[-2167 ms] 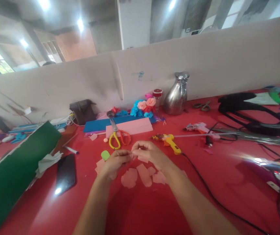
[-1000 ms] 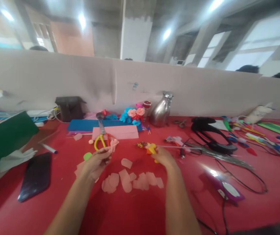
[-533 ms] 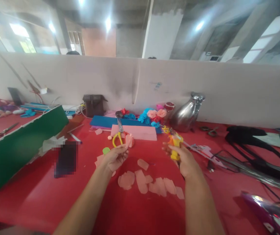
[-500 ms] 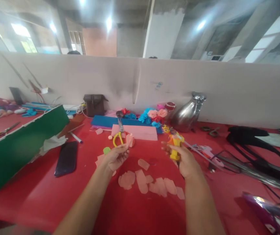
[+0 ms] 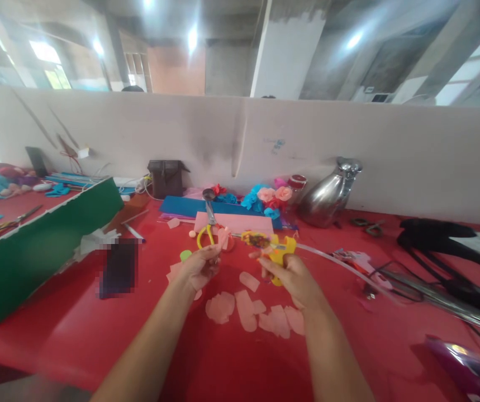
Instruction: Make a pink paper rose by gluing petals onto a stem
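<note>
1. Left hand: thumb and fingertips pinched together on the lower end of a pink paper piece, which stands up from the fingertips before the scissors
2. Right hand: thumb and fingers wrapped around the grip of a yellow glue gun, with some fingertips showing ahead of the grip; trigger contact cannot be told
3. Nozzle of the gun: directed leftward at the pink paper piece; whether the two touch or lie just apart is not clear
4. Handling of the paper piece (judged): very light, soft, easily creased or torn; best held by a gentle pinch at its gathered base, the upper part left free
5. Handling of the gun (judged): moderately light, rigid, probably hot towards the nozzle; best gripped by the yellow handle, with allowance for the drag of the clear stick trailing from its rear
6. Loose pink petals: scattered on the red table between the forearms, apparently thin and apt to slide or lift; best picked up by an edge
7. Beyond the hands: a pink sheet overlapping a blue sheet; behind them, paper flowers and a metal flask
</note>
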The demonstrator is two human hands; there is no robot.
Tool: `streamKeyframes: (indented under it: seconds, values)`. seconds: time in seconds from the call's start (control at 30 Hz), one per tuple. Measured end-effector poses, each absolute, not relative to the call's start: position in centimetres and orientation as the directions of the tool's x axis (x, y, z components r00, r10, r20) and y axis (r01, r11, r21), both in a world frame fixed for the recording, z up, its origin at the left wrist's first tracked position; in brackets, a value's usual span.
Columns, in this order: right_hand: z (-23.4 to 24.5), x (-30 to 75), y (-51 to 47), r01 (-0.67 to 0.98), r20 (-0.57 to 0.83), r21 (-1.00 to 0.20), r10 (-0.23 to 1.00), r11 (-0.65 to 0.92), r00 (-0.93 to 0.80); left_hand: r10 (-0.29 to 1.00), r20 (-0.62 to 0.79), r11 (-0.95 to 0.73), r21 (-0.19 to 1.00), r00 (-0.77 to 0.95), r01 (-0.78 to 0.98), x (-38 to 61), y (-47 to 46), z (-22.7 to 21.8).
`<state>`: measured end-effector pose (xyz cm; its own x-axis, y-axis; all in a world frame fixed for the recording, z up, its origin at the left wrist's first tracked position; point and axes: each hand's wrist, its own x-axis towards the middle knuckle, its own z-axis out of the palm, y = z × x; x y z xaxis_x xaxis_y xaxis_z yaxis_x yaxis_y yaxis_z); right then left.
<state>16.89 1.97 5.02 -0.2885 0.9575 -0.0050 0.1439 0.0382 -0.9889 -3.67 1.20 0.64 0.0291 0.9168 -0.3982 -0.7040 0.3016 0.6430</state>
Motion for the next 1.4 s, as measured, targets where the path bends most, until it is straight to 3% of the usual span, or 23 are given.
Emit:
streamKeyframes:
  seconds: [0.13, 0.4, 1.4]
  values:
    - [5.3, 16.1, 1.7, 0.338, 0.063, -0.927, 0.956, 0.162, -0.286, 0.915, -0.402, 0.3, 0.614, 0.038, -0.73, -3.9, 1.4, 0.5]
    - [4.3, 15.7, 1.7, 0.516, 0.167, -0.796, 0.935, 0.316, -0.314, 0.912, -0.409, 0.296, 0.6, 0.033, -0.743, -4.0, 1.6, 0.1]
    - [4.2, 14.9, 1.5, 0.592, 0.199, -0.729, 0.933, 0.345, -0.299, 0.913, -0.407, 0.301, 0.634, 0.024, -0.712, -3.8, 1.2, 1.1]
